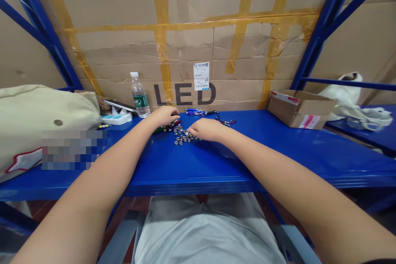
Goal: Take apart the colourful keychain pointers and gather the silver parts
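My left hand (164, 116) is curled over several red and green metallic pieces (160, 129) on the blue table (192, 165); what its fingers hold, if anything, is hidden. Just right of it lies a loose pile of small silver pieces (182, 137). At the right side of this pile, my right hand (206, 129) has its fingers pinched together, and anything between them is too small to name. Behind the hands lie several blue pen-like items (194, 112). Coloured carabiner-like clips (227, 122) sit to the right of my right hand.
A water bottle (140, 97) stands at the back left, beside a white power strip (116, 119). A beige bag (40, 111) lies at the left. An open cardboard box (297, 109) and a white bag (346, 95) are at the right. A taped cardboard sheet (182, 49) closes the back.
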Motion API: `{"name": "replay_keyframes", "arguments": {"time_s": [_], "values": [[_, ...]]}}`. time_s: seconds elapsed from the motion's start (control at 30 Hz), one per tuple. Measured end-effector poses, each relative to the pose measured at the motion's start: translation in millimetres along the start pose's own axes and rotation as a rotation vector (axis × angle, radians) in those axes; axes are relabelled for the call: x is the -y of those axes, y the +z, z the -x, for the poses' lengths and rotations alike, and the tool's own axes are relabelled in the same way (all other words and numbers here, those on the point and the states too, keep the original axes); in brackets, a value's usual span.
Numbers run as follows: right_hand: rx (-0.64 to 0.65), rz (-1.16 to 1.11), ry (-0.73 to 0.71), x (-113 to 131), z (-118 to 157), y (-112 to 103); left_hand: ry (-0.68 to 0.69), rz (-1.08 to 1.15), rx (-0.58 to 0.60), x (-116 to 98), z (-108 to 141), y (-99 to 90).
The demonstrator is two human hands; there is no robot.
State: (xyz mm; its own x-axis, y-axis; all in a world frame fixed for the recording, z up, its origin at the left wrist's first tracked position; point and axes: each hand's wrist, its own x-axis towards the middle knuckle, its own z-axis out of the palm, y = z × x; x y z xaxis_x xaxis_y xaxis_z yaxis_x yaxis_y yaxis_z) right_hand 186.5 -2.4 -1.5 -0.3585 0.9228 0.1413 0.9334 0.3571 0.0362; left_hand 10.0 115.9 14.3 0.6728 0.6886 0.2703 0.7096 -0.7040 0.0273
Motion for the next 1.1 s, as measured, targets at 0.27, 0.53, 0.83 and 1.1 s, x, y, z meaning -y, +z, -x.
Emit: {"name": "replay_keyframes", "arguments": {"time_s": [0.27, 0.53, 0.83, 1.1], "values": [[0.028, 0.051, 0.004, 18, 0, 5, -0.127, -0.092, -0.004, 13, -5, 21.0], [-0.342, -0.153, 0.232, -24, 2, -23, -0.019, -0.222, 0.063, -2, -52, 21.7], [-0.494, -0.264, 0.410, -67, 3, -28, 0.019, -0.331, 0.221, -26, -110, 51.1], [-0.404, -0.230, 0.392, -71, -13, -9, 0.009, -0.381, 0.152, -25, -96, 52.2]]}}
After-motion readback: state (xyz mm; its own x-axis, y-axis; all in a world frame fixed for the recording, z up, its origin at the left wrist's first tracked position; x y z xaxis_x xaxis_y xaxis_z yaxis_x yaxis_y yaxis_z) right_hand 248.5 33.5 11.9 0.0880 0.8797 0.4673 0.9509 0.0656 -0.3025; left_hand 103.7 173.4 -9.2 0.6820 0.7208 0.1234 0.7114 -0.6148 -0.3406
